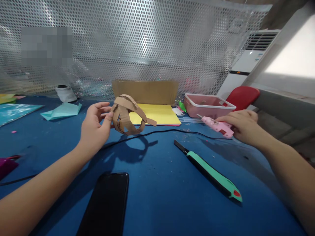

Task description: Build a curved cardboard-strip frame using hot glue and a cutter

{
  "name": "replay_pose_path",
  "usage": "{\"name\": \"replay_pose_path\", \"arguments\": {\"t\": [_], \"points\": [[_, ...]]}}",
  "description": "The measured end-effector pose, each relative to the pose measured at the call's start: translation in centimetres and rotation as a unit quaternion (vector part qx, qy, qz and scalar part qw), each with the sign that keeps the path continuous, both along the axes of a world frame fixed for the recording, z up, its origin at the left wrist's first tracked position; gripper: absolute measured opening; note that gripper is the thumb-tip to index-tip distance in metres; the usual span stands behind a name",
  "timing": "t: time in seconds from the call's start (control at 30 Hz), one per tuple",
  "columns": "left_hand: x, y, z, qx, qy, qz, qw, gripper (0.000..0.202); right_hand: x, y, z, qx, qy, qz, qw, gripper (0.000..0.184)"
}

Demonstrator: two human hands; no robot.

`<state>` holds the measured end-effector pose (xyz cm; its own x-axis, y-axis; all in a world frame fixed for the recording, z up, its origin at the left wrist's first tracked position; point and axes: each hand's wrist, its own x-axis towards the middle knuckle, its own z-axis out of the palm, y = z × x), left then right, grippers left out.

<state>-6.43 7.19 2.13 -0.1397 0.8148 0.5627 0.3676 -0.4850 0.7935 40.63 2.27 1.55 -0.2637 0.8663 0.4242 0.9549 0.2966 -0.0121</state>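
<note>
My left hand (95, 124) pinches the left side of an open ball of cardboard strips (126, 114), holding it above the table. One loose strip end sticks out to the ball's right. On the right, my right hand (242, 126) grips a pink glue gun (218, 126), its nozzle pointing left and away from me. Between the hands lies a green and black utility knife (210, 173) with its dark blade out. A black phone (105, 203) lies face up below the ball.
Yellow paper sheets (159, 114) lie behind the ball, before a cardboard piece (145, 92). A pink basket (209, 101) stands at the back right. A black cord (172, 130) crosses the blue table (157, 196). Folded teal paper (62, 110) is at left.
</note>
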Motion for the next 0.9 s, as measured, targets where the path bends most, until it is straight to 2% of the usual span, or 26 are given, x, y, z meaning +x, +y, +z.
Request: {"name": "replay_pose_path", "arguments": {"t": [0.13,0.23,0.3,0.4,0.5,0.6,0.67,0.77,0.9], "points": [[0.0,0.0,-0.1,0.000,0.007,0.002,1.000,0.027,0.4,1.0,-2.5,-0.025,-0.086,0.020,0.996,0.028],[-0.1,0.0,-0.2,0.001,0.018,0.005,1.000,0.028,1.3,1.4,-4.1,-0.041,-0.124,0.039,0.991,0.046],[-0.3,0.1,-0.3,0.002,0.029,0.006,1.000,0.029,1.8,1.4,-4.4,-0.023,-0.130,0.038,0.991,0.059],[-0.5,0.0,-0.3,0.019,0.084,0.003,0.996,0.026,1.3,1.2,-3.5,0.053,-0.108,0.024,0.992,0.064],[-0.6,-0.5,-0.1,0.046,0.157,-0.011,0.986,0.023,-1.1,0.6,-2.3,0.135,-0.070,0.034,0.988,0.059],[-0.5,-1.0,-0.1,0.055,0.210,-0.049,0.975,0.024,-4.9,-0.4,-1.9,0.169,-0.047,0.081,0.981,0.045],[-0.3,-1.3,-0.2,0.050,0.222,-0.080,0.970,0.024,-7.6,-1.1,-1.9,0.160,-0.041,0.120,0.979,0.035],[0.1,-1.4,-0.8,0.039,0.230,-0.105,0.967,0.032,-10.6,-2.0,-1.8,0.115,-0.009,0.185,0.976,0.031],[0.9,-2.0,-1.8,-0.002,0.251,-0.139,0.958,0.054,-12.3,-2.6,-1.6,0.072,0.020,0.242,0.967,0.030]]}}
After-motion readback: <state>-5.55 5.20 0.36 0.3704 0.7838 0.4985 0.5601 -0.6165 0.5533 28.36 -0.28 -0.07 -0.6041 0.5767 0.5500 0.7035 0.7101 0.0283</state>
